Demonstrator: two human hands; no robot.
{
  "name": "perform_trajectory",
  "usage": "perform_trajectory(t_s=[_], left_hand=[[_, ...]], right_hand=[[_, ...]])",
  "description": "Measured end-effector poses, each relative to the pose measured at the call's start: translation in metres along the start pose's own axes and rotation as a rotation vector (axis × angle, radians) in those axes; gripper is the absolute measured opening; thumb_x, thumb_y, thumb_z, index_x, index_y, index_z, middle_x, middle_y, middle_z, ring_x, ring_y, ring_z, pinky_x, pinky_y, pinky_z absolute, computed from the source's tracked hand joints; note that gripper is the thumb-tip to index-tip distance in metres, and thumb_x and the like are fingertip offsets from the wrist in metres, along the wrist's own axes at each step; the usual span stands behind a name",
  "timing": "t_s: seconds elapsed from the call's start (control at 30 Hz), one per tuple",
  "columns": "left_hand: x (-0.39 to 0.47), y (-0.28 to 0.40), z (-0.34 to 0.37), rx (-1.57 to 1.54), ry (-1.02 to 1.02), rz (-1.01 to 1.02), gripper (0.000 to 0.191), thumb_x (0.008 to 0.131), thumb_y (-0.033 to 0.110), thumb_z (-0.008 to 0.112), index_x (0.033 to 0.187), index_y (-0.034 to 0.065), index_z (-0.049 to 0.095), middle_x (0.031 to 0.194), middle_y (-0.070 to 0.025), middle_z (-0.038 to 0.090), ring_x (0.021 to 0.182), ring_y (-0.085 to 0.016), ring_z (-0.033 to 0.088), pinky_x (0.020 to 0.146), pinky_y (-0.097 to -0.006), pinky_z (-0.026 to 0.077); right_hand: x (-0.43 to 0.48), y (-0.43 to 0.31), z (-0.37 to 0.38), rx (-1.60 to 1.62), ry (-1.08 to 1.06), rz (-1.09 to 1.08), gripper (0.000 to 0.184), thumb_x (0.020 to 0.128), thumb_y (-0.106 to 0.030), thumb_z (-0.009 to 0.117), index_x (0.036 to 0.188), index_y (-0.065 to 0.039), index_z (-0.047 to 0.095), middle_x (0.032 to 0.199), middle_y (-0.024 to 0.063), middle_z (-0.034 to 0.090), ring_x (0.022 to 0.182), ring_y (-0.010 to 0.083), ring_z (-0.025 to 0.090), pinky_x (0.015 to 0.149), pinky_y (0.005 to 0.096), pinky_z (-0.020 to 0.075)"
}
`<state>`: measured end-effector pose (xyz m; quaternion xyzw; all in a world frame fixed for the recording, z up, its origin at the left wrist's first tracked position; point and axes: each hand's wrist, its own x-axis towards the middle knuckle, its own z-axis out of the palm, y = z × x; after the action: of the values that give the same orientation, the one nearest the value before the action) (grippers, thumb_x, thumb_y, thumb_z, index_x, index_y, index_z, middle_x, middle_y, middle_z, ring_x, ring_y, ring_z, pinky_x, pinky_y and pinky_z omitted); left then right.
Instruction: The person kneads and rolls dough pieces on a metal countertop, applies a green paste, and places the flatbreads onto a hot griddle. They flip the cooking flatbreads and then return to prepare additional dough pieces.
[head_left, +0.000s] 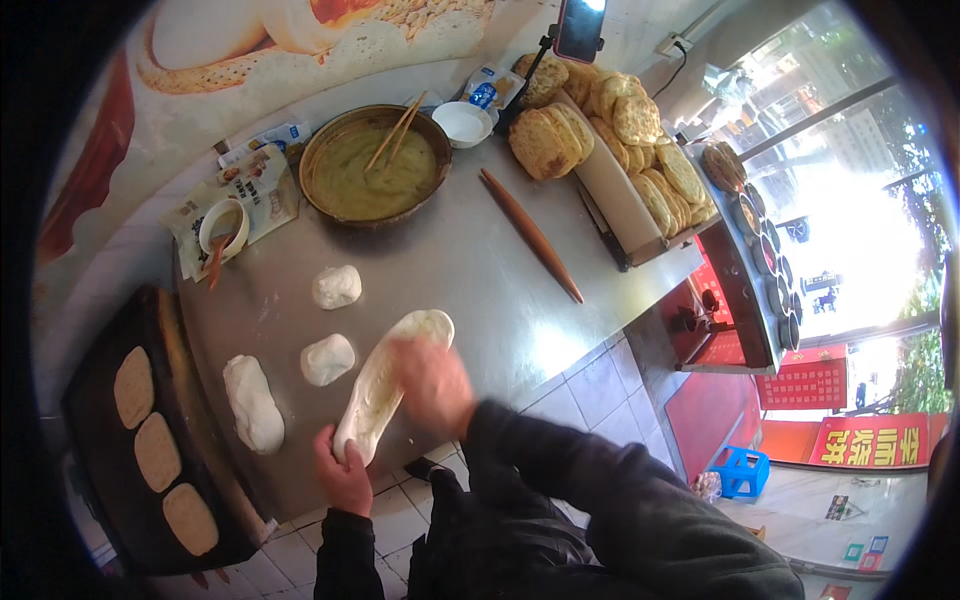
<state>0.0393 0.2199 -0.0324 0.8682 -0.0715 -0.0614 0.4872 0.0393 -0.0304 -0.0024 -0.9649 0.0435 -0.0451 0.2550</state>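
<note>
A long flattened strip of dough (366, 409) lies slantwise on the steel table (457, 262), its upper face coated with a thin yellowish-green smear. My left hand (343, 474) grips its near end, thumb on top, at the table's front edge. Over the strip's upper right side is my right hand (435, 386), blurred by motion; its fingers are hard to make out. Two small dough lumps, a rear one (337, 287) and a nearer one (328, 360), sit left of the strip. Farther left rests a larger, elongated dough piece (253, 405).
A wide bowl of greenish paste (330, 176) with chopsticks (397, 129) stands at the back. Right of it are a wooden rolling pin (531, 234) and a box of baked flatbreads (637, 142). On the left, a dark griddle (112, 480) carries three flat breads (157, 452). A phone (580, 28) hangs above.
</note>
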Motion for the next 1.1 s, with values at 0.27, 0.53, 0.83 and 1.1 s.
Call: perform_trajectory(t_s=[0.27, 0.53, 0.83, 1.1], left_hand=[[-0.023, -0.023, -0.038, 0.011, -0.13, -0.108, 0.023, 0.099, 0.014, 0.061, 0.116, -0.0011, 0.064, 0.103, -0.0156, 0.072, 0.088, -0.028, 0.07, 0.08, -0.042, 0.057], [-0.026, -0.026, -0.02, -0.002, -0.081, -0.219, 0.025, 0.098, 0.019, 0.062, 0.115, 0.0005, 0.065, 0.093, -0.0169, 0.069, 0.079, -0.031, 0.068, 0.075, -0.0437, 0.055], [-0.029, 0.014, -0.022, -0.075, -0.028, -0.2, 0.023, 0.098, 0.019, 0.068, 0.109, -0.0005, 0.065, 0.087, -0.0159, 0.068, 0.076, -0.029, 0.066, 0.072, -0.0389, 0.054], [-0.005, 0.05, 0.042, -0.454, 0.026, -0.324, 0.017, 0.102, 0.016, 0.065, 0.105, -0.0008, 0.064, 0.088, -0.0082, 0.065, 0.076, -0.015, 0.061, 0.071, -0.0316, 0.051]], right_hand=[[0.012, 0.004, 0.002, 0.116, -0.142, 0.111, 0.068, 0.095, -0.033, 0.069, 0.149, 0.004, 0.051, 0.158, 0.0263, 0.046, 0.149, 0.0431, 0.041, 0.122, 0.052, 0.0331], [-0.005, -0.047, 0.008, -0.102, -0.133, 0.003, 0.079, 0.094, -0.034, 0.073, 0.157, 0.002, 0.043, 0.162, 0.0241, 0.041, 0.149, 0.0442, 0.039, 0.121, 0.0547, 0.0336], [0.013, -0.01, 0.04, -0.069, -0.078, -0.032, 0.048, 0.088, -0.027, 0.077, 0.133, -0.014, 0.07, 0.134, 0.012, 0.067, 0.112, 0.0302, 0.064, 0.089, 0.0441, 0.0561], [0.0, -0.002, 0.006, -0.019, 0.116, -0.249, 0.064, 0.09, -0.016, 0.073, 0.149, -0.003, 0.055, 0.152, 0.0213, 0.051, 0.13, 0.0386, 0.055, 0.109, 0.0494, 0.0445]])
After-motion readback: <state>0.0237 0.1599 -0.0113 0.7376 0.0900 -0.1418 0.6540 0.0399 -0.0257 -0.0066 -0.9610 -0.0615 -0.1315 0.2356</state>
